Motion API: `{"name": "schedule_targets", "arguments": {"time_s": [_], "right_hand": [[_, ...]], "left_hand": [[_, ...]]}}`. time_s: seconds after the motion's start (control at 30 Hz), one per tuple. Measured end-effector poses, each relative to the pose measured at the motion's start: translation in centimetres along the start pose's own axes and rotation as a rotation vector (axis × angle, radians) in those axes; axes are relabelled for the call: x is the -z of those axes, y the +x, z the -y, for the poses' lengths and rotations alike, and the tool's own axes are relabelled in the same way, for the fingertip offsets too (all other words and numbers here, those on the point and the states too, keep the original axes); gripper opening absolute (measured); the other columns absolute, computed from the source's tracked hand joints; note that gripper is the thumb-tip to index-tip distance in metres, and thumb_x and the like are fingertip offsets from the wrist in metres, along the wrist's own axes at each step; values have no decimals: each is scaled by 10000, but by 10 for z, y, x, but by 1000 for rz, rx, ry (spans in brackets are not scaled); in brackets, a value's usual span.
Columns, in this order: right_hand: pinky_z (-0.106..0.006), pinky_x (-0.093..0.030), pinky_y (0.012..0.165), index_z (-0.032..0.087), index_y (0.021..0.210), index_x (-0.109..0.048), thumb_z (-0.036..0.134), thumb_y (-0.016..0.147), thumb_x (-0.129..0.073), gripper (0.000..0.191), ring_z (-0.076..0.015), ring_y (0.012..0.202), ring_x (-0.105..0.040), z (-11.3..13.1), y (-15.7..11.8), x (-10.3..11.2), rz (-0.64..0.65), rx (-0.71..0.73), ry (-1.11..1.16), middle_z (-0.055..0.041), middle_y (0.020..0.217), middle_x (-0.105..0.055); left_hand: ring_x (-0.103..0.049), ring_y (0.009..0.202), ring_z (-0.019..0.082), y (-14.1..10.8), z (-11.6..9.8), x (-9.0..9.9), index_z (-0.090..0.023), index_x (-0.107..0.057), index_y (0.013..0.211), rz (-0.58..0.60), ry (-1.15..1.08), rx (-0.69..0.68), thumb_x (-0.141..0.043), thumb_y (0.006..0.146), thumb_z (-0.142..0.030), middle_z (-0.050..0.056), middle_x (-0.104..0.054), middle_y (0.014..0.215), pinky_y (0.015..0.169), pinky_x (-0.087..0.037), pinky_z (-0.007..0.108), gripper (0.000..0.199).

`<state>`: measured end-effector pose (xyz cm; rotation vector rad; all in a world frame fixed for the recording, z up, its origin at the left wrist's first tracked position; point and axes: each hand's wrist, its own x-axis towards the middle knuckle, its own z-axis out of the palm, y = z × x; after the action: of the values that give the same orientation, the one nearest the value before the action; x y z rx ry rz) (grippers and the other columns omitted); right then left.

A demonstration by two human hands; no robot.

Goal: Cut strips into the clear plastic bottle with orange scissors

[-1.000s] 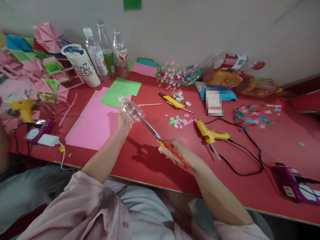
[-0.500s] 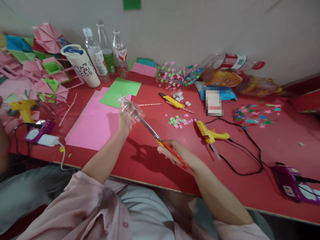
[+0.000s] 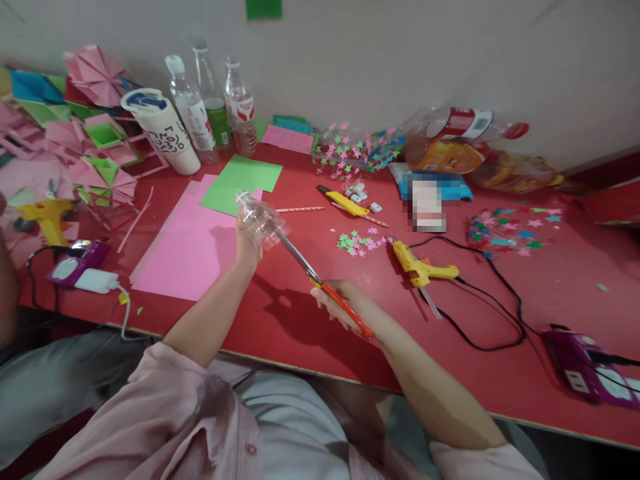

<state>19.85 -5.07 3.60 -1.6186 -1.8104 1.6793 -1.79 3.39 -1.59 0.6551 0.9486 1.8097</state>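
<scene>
Clear plastic bottle top [image 3: 260, 219] was held above the red table [image 3: 310, 347], over the right side of the pink sheet [image 3: 185, 247] and just nearer than the green sheet [image 3: 245, 180]. The left hand [image 3: 249, 245] was closed around its near-left side, the fingers partly hidden. Its long axis ran obliquely: neck toward the table's far left corner, wide end toward the right hand [image 3: 357, 297]. This hand was wrapped round the handles of the orange-handled scissors [image 3: 313, 270], whose blades lay almost in line with that axis, tips at the wide end; whether they gripped plastic could not be told. The left hand was the nearer to the bottle top; the right lay toward the table's near edge. Beyond the scissors lay paper stars [image 3: 357, 241], a yellow utility knife [image 3: 347, 201] and, farther right, a hot glue gun [image 3: 423, 267]. Three bottles [image 3: 241, 110] stood along the far edge.
</scene>
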Motion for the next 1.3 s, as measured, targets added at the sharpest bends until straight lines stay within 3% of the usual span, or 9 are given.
{"name": "schedule_targets", "arguments": {"time_s": [0.27,0.43,0.73,0.87,1.0,1.17,1.3], "right_hand": [[-220,-308,355,239,642,-427,672,809,-647,513,-92,342,-410,0,3,-4,0,-40,14,82,430,-380],[-224,-302,341,237,644,-454,649,803,-671,492,-93,320,-401,5,1,-4,-9,-74,54,86,412,-378],[-238,-417,454,216,690,-524,596,880,-596,431,-78,311,-404,-1,9,-2,69,-30,8,100,381,-395],[-220,-367,383,220,663,-504,578,900,-556,433,-69,282,-340,4,5,-6,17,-85,22,106,370,-352],[-188,-289,329,221,655,-492,587,861,-617,438,-83,330,-420,12,-2,-7,-46,-86,40,77,415,-419],[-191,-298,315,229,625,-460,483,863,-664,404,-82,300,-381,16,0,-8,-39,-189,6,93,369,-360],[-205,-324,329,229,635,-472,495,875,-644,397,-83,282,-377,15,3,-8,-2,-175,34,98,360,-371]], "left_hand": [[-719,745,177,1,0,0,-248,-609,871,-7,-34,-8,-875,649,-313,-12,-700,775,742,-588,341,353],[-709,752,169,3,-1,2,-247,-629,882,0,-15,-6,-834,705,-281,-9,-699,801,780,-584,364,274],[-722,766,177,0,-1,-1,-242,-598,904,33,-1,20,-858,671,-291,-20,-692,787,762,-564,347,352],[-721,714,181,-3,-5,-6,-235,-587,878,59,-36,1,-879,651,-297,-20,-699,764,705,-576,343,376],[-691,636,156,-3,-6,-7,-232,-577,858,55,-19,-25,-888,646,-308,-22,-688,731,622,-565,318,384],[-678,642,136,-1,-2,-4,-238,-588,852,60,-17,-26,-878,655,-301,-26,-698,751,607,-547,285,357],[-682,646,136,1,-1,-1,-228,-608,865,57,-35,-22,-890,628,-322,-21,-697,753,639,-562,292,380]]}}
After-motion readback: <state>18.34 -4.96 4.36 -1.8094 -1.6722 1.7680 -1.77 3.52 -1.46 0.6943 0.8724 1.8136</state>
